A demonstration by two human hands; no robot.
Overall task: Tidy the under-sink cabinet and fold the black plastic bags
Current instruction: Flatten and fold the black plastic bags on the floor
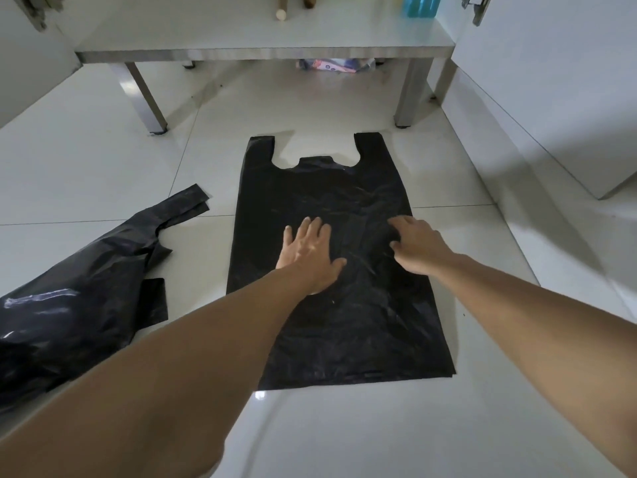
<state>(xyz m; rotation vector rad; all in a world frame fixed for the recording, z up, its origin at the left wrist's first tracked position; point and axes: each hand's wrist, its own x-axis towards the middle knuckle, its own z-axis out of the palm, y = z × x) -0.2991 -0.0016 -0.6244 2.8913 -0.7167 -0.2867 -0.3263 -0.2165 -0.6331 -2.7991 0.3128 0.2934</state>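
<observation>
A black plastic bag [331, 188] lies spread flat on the white tiled floor, its two handles pointing away from me toward the cabinet. My left hand [308, 251] presses flat on the bag's middle with fingers straight. My right hand [415, 244] rests on the bag just to the right, fingers extended and slightly bent, palm down. A second black bag [76, 298] lies crumpled in a heap on the floor at the left, handles toward the upper right.
The open under-sink cabinet's grey shelf [262, 51] stands on metal legs ahead, with wooden handles [281, 12] and a blue container [418, 5] on it. A colourful packet [336, 65] lies beneath it. A white cabinet door [551, 98] stands open at the right.
</observation>
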